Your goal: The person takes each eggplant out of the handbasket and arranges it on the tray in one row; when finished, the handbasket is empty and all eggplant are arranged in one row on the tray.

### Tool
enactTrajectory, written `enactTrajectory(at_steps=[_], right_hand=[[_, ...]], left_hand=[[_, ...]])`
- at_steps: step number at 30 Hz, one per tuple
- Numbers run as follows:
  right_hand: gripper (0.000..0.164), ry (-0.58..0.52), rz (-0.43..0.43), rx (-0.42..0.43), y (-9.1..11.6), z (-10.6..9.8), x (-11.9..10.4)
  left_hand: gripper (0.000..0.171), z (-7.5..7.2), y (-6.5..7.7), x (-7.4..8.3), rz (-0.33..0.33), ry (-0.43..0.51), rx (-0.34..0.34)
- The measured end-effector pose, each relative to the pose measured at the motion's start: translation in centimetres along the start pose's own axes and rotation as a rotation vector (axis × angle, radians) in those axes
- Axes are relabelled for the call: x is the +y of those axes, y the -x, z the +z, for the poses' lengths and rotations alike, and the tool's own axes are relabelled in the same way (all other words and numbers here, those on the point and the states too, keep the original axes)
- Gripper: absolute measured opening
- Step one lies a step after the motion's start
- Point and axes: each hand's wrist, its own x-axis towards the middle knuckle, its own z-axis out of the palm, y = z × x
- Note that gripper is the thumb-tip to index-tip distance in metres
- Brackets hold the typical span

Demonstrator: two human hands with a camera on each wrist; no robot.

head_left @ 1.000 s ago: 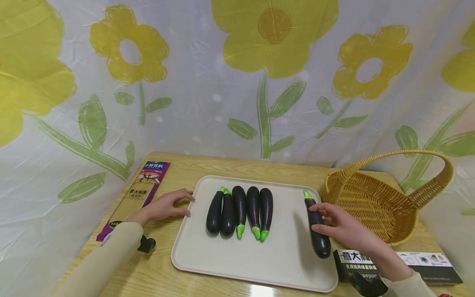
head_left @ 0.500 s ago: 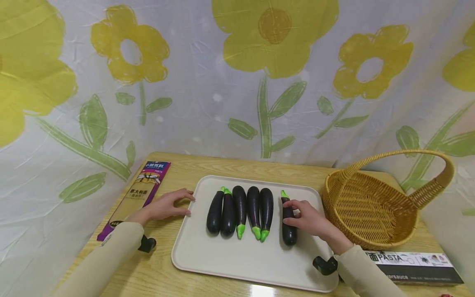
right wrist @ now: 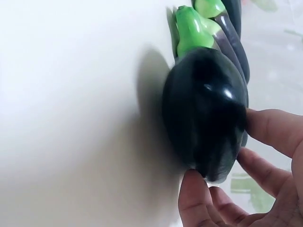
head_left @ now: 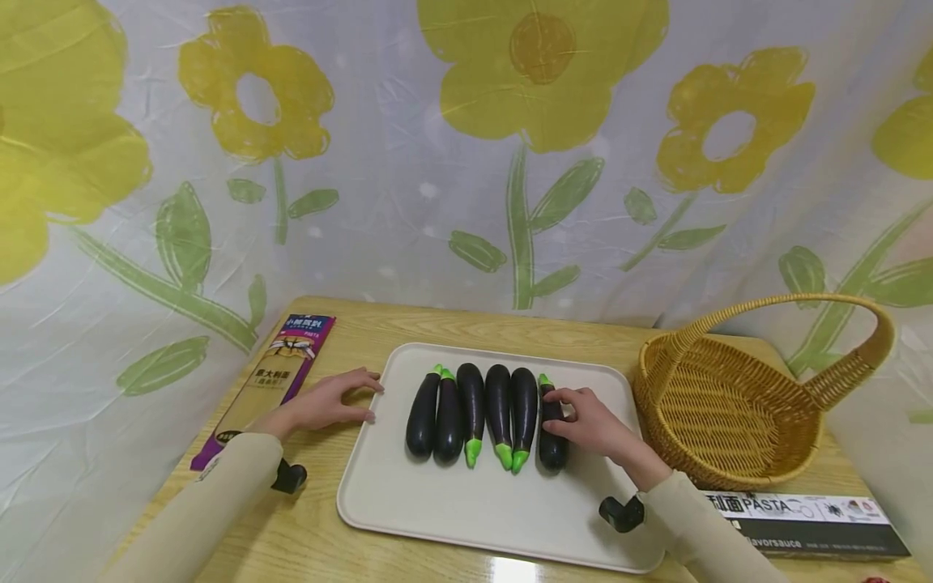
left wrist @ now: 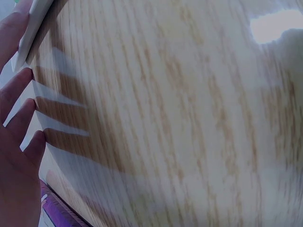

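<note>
My right hand (head_left: 592, 423) pinches a dark purple eggplant (head_left: 553, 450) with a green stem, low over the beige tray (head_left: 452, 510). It stands parallel to a row of several eggplants (head_left: 472, 405), just right of the last one, stem pointing away. In the right wrist view its rounded end (right wrist: 203, 104) faces the camera, with thumb and fingers on its sides. My left hand (head_left: 331, 402) is at the tray's left rim, its fingertips right at the edge. The left wrist view shows that hand (left wrist: 19, 146) with spread, fairly straight fingers.
A wicker basket (head_left: 729, 405) with a tall handle stands right of the tray. In front of it lies a black and white pasta box (head_left: 816, 530), partly behind the right sleeve. A purple pasta packet (head_left: 270, 376) lies at the left. A flowered curtain (head_left: 394, 202) hangs behind the table.
My right hand has carried the eggplant leftward from the tray's right side and lowered it close beside the row. The left hand has stayed at the rim.
</note>
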Motion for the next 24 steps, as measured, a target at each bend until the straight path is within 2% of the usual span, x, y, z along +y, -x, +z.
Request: enactTrajectory(at_steps=[7,12,17,24], right_hand=[[0.045,-0.024,0.006,-0.009,0.16,0.36,0.05],[0.045,-0.003,0.006,0.021,0.31,0.59,-0.14],[0.048,0.000,0.041,0.042,0.37,0.67,-0.38],[0.045,-0.031,0.040,0.037,0.50,0.82,-0.35]], left_hand=[[0.046,-0.02,-0.12,-0.03,0.012,0.000,0.000],[0.046,-0.01,-0.13,0.09,0.013,-0.007,-0.001],[0.045,-0.10,0.00,0.42,0.014,-0.014,0.007],[0.045,-0.01,0.09,0.35,0.010,-0.016,0.009]])
